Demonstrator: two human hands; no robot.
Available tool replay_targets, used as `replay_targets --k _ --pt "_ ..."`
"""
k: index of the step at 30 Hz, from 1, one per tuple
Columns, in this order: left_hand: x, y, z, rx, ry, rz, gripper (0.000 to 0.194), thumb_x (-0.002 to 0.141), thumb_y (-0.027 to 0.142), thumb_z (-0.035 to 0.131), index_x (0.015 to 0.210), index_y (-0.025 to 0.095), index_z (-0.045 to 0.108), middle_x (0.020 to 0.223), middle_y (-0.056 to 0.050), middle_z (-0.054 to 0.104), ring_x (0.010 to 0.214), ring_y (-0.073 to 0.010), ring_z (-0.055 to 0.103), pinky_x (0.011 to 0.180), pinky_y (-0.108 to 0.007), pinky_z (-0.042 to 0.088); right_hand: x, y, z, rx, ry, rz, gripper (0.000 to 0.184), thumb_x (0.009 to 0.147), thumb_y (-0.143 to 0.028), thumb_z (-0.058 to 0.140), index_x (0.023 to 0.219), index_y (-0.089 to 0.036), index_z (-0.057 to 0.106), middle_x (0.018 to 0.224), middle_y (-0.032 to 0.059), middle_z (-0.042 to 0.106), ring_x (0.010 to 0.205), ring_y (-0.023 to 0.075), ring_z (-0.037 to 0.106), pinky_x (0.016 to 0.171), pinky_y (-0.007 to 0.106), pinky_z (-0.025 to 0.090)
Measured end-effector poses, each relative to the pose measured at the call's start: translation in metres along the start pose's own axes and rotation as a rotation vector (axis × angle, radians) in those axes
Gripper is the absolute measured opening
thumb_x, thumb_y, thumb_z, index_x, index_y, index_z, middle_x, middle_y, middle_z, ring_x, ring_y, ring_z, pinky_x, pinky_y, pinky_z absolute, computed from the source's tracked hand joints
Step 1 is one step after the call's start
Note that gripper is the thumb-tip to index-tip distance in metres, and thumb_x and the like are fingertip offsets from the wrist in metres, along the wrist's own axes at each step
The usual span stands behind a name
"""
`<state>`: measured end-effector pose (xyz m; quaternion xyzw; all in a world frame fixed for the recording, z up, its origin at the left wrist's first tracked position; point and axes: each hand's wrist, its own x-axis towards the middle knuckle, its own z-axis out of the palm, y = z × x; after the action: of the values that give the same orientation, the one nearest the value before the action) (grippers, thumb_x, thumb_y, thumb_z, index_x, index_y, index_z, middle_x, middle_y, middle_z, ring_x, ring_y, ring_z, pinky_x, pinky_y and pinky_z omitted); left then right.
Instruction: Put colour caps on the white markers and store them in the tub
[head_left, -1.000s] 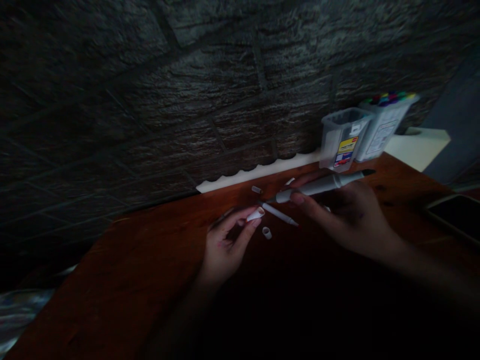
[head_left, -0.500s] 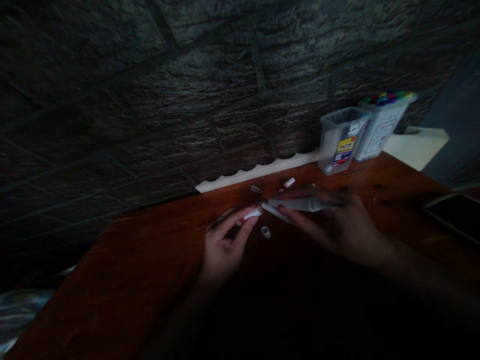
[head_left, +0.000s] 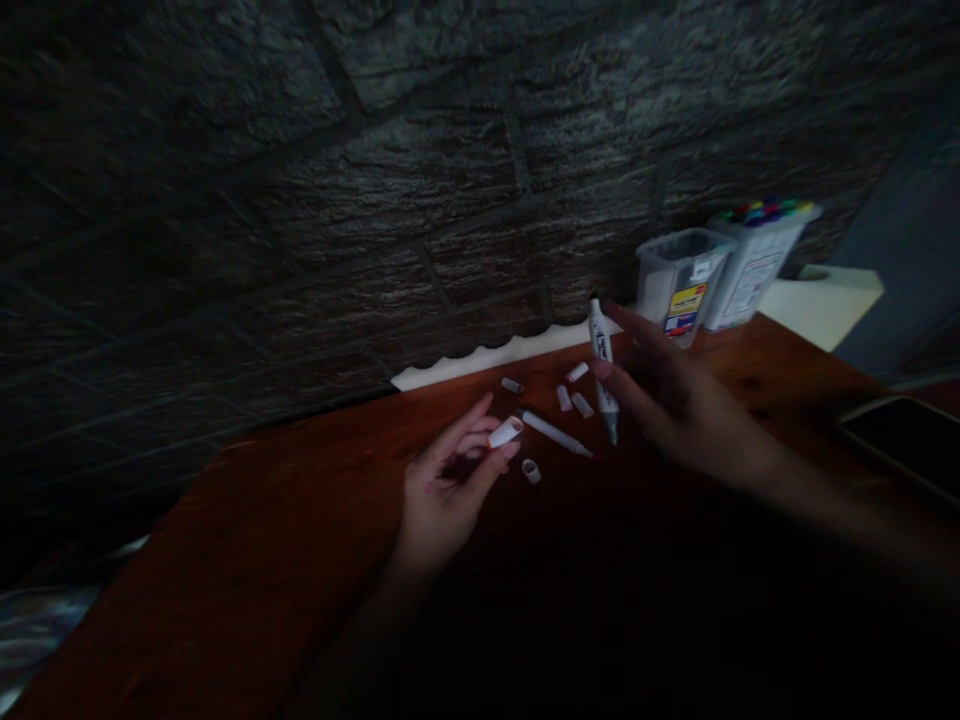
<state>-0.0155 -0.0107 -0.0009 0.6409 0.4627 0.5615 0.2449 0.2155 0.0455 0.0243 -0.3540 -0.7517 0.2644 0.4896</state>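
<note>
Between the thumb and fingers of my left hand [head_left: 450, 480] is a white marker cap [head_left: 505, 432] with an orange end, its hollow opening facing right. My right hand [head_left: 686, 400] pinches a white marker [head_left: 602, 355] with dark print, held nearly upright; both of its ends look uncapped, with a dark tip on top. A second uncapped marker [head_left: 555, 433] lies on the table between my hands, a reddish tip at its right end. One loose cap [head_left: 531, 471] rests close to my left hand. Several more caps [head_left: 564, 398] are scattered behind the lying marker.
A clear plastic box [head_left: 681, 285] with a yellow label stands at the back right. Beside it is another box [head_left: 757, 270] packed with colourful markers. A pale holder [head_left: 821, 305] and a dark-screened phone [head_left: 904, 440] are farther right. White scalloped trim [head_left: 495, 355] runs along the stone wall.
My right hand has turned its marker from lying sideways to nearly upright, away from the left hand. The other marker now shows fully on the table. My left hand still holds the cap.
</note>
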Motion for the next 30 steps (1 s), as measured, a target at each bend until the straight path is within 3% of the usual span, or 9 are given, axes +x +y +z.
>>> replay_targets --k 4,9,12,15,23,30 --pt "0.002 0.002 0.002 -0.061 -0.020 -0.032 0.030 0.080 0.018 0.070 0.110 0.019 0.068 0.103 -0.006 0.071 0.082 -0.0180 0.073 0.063 -0.026 0.064 0.004 -0.003 -0.002 0.195 0.016 0.114 0.041 0.095 -0.045 0.047 0.130 -0.024 0.052 0.094 0.0047 0.071 0.076 0.0161 0.065 0.066 0.029 0.053" --pt "0.003 0.004 0.002 -0.106 -0.043 -0.126 0.022 0.081 0.019 0.069 0.103 0.016 0.067 0.097 -0.007 0.075 0.085 -0.0206 0.074 0.063 -0.026 0.064 0.007 -0.011 -0.003 0.451 -0.025 0.232 0.036 0.090 -0.050 0.055 0.113 -0.023 0.060 0.088 0.0037 0.073 0.061 0.0121 0.060 0.055 0.026 0.050" --pt "0.002 0.004 0.002 -0.113 -0.072 -0.166 0.024 0.080 0.020 0.071 0.103 0.016 0.067 0.097 -0.007 0.076 0.083 -0.0204 0.074 0.061 -0.025 0.063 0.002 -0.014 0.003 0.434 -0.002 0.226 0.027 0.089 -0.046 0.058 0.101 -0.023 0.066 0.075 0.0000 0.070 0.054 0.0102 0.057 0.050 0.023 0.047" --pt "0.000 0.002 0.003 -0.074 -0.090 -0.159 0.024 0.079 0.022 0.072 0.103 0.016 0.069 0.095 -0.007 0.076 0.080 -0.0193 0.074 0.064 -0.026 0.063 -0.005 -0.018 0.012 0.415 -0.013 0.187 0.021 0.087 -0.042 0.062 0.096 -0.024 0.069 0.080 0.0001 0.071 0.066 0.0127 0.064 0.057 0.023 0.051" --pt "-0.001 0.000 0.004 -0.017 -0.061 -0.077 0.024 0.075 0.018 0.074 0.100 0.018 0.071 0.091 -0.005 0.077 0.077 -0.0188 0.074 0.069 -0.031 0.065 -0.015 -0.018 0.019 0.246 -0.116 0.006 0.016 0.088 -0.029 0.062 0.102 -0.023 0.067 0.102 0.0030 0.073 0.096 0.0184 0.068 0.080 0.027 0.056" --pt "-0.002 -0.002 0.005 0.015 -0.064 -0.071 0.024 0.077 0.018 0.073 0.101 0.020 0.072 0.091 -0.004 0.077 0.075 -0.0175 0.074 0.067 -0.029 0.064 -0.021 -0.020 0.021 0.072 -0.152 -0.118 0.022 0.089 -0.029 0.060 0.109 -0.023 0.067 0.108 0.0039 0.071 0.095 0.0186 0.069 0.081 0.029 0.058"
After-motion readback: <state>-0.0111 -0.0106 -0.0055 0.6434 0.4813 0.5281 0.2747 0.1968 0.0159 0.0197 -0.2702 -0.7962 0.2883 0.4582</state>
